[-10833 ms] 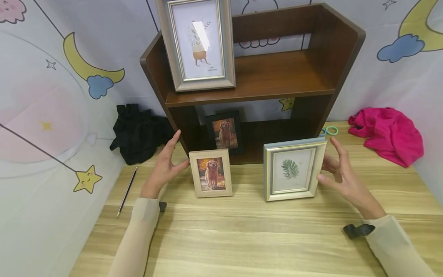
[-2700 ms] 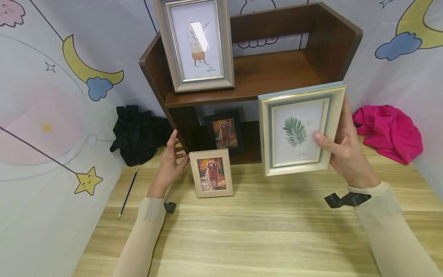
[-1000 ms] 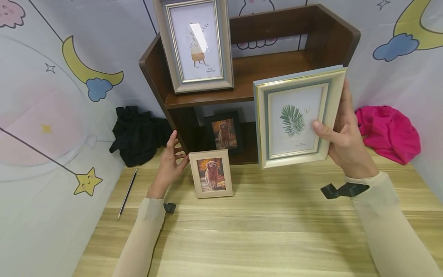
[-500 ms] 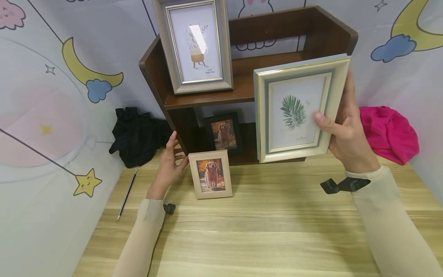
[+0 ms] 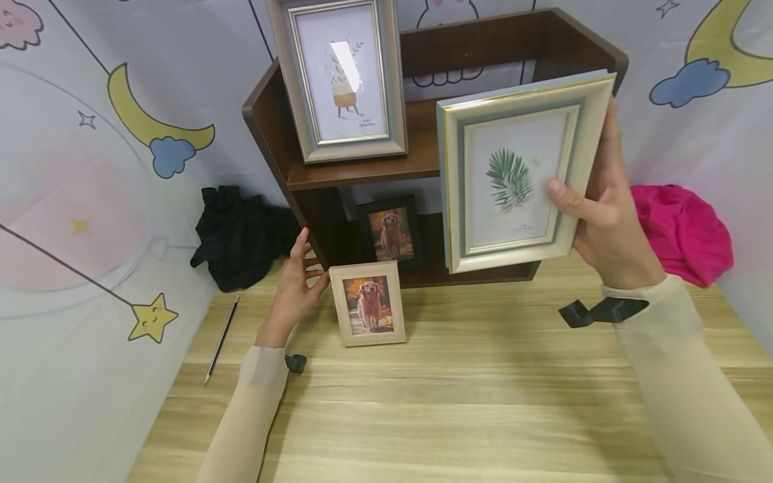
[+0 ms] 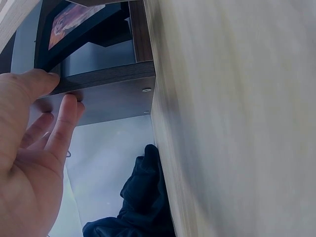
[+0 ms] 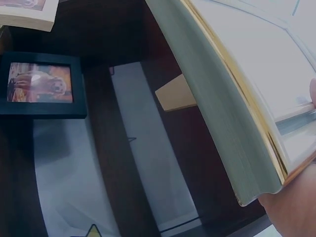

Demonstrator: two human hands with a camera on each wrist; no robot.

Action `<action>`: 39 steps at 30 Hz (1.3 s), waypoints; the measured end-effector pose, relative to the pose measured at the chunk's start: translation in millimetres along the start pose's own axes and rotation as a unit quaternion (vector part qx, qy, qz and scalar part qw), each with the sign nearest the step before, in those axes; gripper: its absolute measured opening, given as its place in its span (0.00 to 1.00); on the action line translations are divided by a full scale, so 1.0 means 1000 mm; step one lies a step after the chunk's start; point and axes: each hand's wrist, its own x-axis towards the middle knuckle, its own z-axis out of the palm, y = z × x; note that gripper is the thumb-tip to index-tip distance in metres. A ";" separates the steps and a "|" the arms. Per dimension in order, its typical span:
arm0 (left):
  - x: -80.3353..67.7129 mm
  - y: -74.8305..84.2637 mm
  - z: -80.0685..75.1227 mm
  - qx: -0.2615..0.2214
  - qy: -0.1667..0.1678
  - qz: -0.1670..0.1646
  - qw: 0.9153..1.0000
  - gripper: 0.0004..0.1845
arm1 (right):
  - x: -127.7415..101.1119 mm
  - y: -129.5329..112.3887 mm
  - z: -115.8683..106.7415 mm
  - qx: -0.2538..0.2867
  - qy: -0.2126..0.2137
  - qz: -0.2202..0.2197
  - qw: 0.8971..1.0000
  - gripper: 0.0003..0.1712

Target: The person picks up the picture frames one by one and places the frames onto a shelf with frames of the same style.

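Observation:
My right hand grips a cream and grey-blue picture frame with a green leaf print, thumb on its front and fingers behind. The frame is tilted and raised in front of the right half of a dark brown two-tier shelf. In the right wrist view the frame's grey side edge fills the right. My left hand holds the front edge of the shelf's lower left side panel, thumb on the front edge and fingers on the outer face. Beside it a light wooden dog-photo frame stands on the table.
A large beige frame with a plant print stands on the upper tier, left. Inside the lower tier is a black dog-photo frame. Black cloth lies left, pink cloth right, and a pencil on the table.
The leaf frame stood upright on the table at first; my right hand has since taken it and raised it towards the upper tier. My left hand has moved slightly onto the shelf edge.

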 end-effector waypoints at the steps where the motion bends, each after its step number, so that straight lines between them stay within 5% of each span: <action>1: 0.000 0.000 0.000 0.001 0.000 0.001 1.000 0.60 | 0.001 -0.001 0.000 0.002 -0.001 0.000 1.000 0.58; 39: 0.000 -0.005 0.001 -0.012 -0.001 0.003 1.000 0.60 | 0.018 -0.019 0.010 0.065 0.006 -0.027 0.998 0.60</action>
